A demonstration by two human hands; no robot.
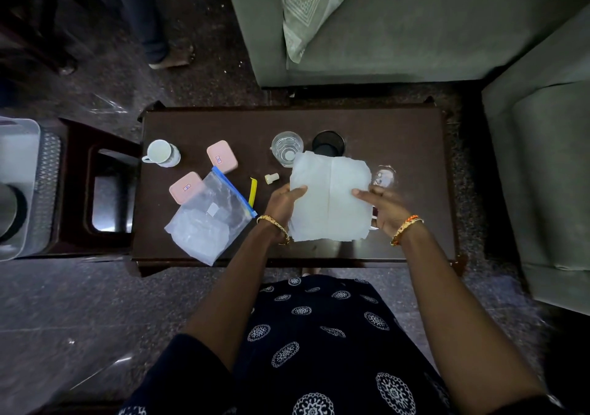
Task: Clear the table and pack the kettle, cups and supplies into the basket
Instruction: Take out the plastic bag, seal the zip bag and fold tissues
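Both hands hold a white paper napkin (pixel 330 197) spread above the dark wooden table (pixel 399 133). My left hand (pixel 284 200) grips its left edge and my right hand (pixel 383 207) grips its right edge. On the table lie a white mug (pixel 161 153), two pink lidded boxes (pixel 222 156) (pixel 186 187), a clear zip bag (pixel 210 219), a yellow clip (pixel 253 191), a small cream stopper (pixel 271 178), a clear glass (pixel 286 148), a dark cup (pixel 328 143) and a small glass piece (pixel 386 176). The basket (pixel 19 184) stands at far left with a dark round object inside.
A dark stool (pixel 105 188) stands between the basket and the table. A grey-green sofa (pixel 399 31) with a patterned cushion (pixel 306 5) lies behind the table, and an armchair (pixel 542 175) on the right. Another person's foot (pixel 174 58) rests on the floor beyond.
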